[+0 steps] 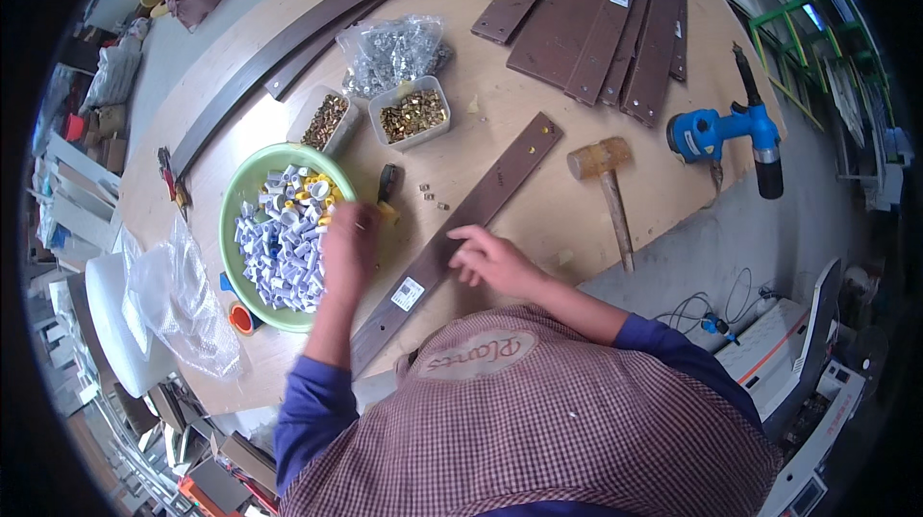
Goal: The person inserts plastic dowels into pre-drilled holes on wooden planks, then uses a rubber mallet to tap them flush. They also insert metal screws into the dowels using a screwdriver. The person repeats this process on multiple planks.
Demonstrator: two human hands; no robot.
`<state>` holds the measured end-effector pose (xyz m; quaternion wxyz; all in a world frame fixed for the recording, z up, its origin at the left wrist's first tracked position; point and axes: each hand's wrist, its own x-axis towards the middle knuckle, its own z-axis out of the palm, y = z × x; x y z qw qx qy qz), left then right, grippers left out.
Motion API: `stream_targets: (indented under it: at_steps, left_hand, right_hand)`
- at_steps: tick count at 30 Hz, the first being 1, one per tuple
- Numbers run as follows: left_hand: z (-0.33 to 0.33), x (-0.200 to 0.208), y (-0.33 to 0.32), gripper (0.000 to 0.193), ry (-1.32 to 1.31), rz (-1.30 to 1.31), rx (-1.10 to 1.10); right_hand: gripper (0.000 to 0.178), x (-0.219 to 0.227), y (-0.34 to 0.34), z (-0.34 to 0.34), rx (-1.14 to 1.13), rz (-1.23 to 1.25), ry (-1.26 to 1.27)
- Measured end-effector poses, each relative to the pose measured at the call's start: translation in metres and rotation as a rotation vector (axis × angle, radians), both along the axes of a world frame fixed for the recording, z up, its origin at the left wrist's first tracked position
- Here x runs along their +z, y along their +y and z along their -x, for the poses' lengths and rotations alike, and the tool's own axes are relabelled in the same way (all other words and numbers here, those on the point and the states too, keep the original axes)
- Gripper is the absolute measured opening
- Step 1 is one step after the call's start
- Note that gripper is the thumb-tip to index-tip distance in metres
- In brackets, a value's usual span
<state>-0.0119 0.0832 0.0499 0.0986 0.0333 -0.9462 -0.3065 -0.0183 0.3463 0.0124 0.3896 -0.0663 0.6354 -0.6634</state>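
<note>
My left hand (350,246) is over the right rim of a light green bowl (231,267); its fingers are smeared, so any hold is hidden. The bowl is heaped with white and yellow plastic caps (281,240). My right hand (492,261) has its fingers apart, fingertips at the edge of a narrow dark brown board (468,212). The board lies slantwise before me, with a white label and yellow spots near its far end. Between bowl and board lie a dark-handled tool (387,181) and several small brass-coloured pieces (430,195).
Clear tubs of brass-coloured fittings (413,136) and a bag of metal parts (394,51) stand beyond the bowl. A mallet (604,166), a blue power tool (731,133) and stacked brown boards (577,41) are to the right. Bubble wrap (187,310) and pliers (173,176) lie left.
</note>
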Motion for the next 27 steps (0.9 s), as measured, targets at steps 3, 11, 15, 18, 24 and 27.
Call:
stream_targets:
  at_steps: [3, 11, 15, 18, 24, 27]
  left_hand:
    - [-0.058, -0.003, 0.066, 0.014, -0.139, -0.284, -0.043]
    - [-0.152, -0.044, 0.07, 0.016, -0.469, -0.716, -0.003]
    - [-0.181, -0.067, 0.046, 0.058, -0.267, -0.079, 0.042]
    - [-0.199, -0.081, 0.022, 0.094, -0.371, 0.212, 0.187]
    - [-0.198, -0.088, -0.017, 0.076, -0.446, -0.019, -0.094]
    - [-0.191, -0.088, -0.016, 0.071, -0.61, -0.295, -0.184]
  right_hand:
    - [0.028, 0.008, -0.023, -0.017, 0.057, 0.035, 0.032]
    - [0.017, -0.012, -0.006, -0.072, 0.292, -0.064, -0.098]
    - [0.018, -0.045, -0.003, -0.093, 0.171, -0.191, -0.265]
    - [0.02, -0.067, 0.002, -0.106, -0.075, -0.149, -0.562]
    - [0.024, -0.066, -0.017, -0.135, -0.1, 0.022, -0.688]
    - [0.024, -0.049, -0.039, -0.147, -0.062, 0.03, -0.667]
